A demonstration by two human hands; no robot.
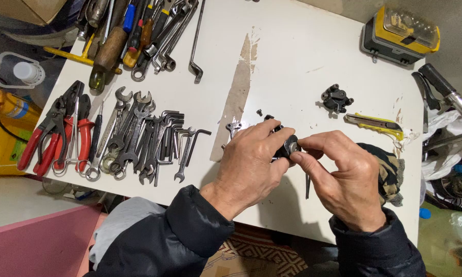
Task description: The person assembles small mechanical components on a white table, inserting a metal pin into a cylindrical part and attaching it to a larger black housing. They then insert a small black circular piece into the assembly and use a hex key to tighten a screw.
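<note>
The left hand (254, 159) curls its fingers (272, 134) closed around a small black metal part (287, 147), held above the counter (292, 66) near its front edge. The right hand (338, 177) pinches the part's round end between thumb and forefinger, wrist bent inward.

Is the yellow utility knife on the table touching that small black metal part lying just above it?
Apart. The head view shows the black metal part lying above the yellow utility knife, with a strip of bare white table plainly visible between them.
</note>
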